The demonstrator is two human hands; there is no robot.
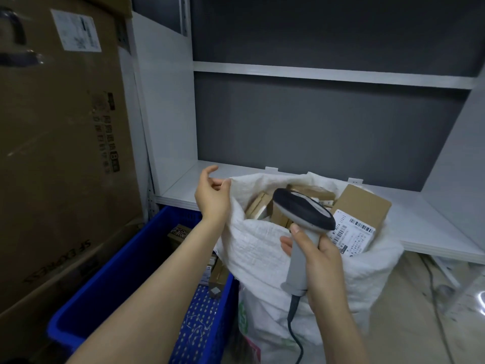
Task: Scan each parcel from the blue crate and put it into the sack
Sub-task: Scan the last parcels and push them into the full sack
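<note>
A person's left forearm crosses the blue perforated plastic crate (105, 285), hiding most of what it holds. Only a few small brown parcels (219, 271) show along the crate's far wall, with print too blurred to read. The bottom edge of the view cuts off the crate's near end.

The right hand (324, 266) clenches the grey handle of a handheld barcode scanner with a rounded black head (301, 214), holding it over the open mouth of the white woven plastic sack (262, 248). Its dark cable (294, 324) runs out of view below.

The left hand (212, 195) hangs empty just beside the sack's left rim, fingers loosely curled. Whether they touch the weave cannot be told.

Inside the crumpled, coarse-textured sack lie several cardboard parcels, mostly buried. A flat brown box with a white barcode label (362, 208) stands tilted at the right, its label partly hidden behind the scanner.

The sack leans against a smooth white shelf unit (420, 219) with a grey back panel. A large, creased cardboard carton (60, 127) fills the left.
</note>
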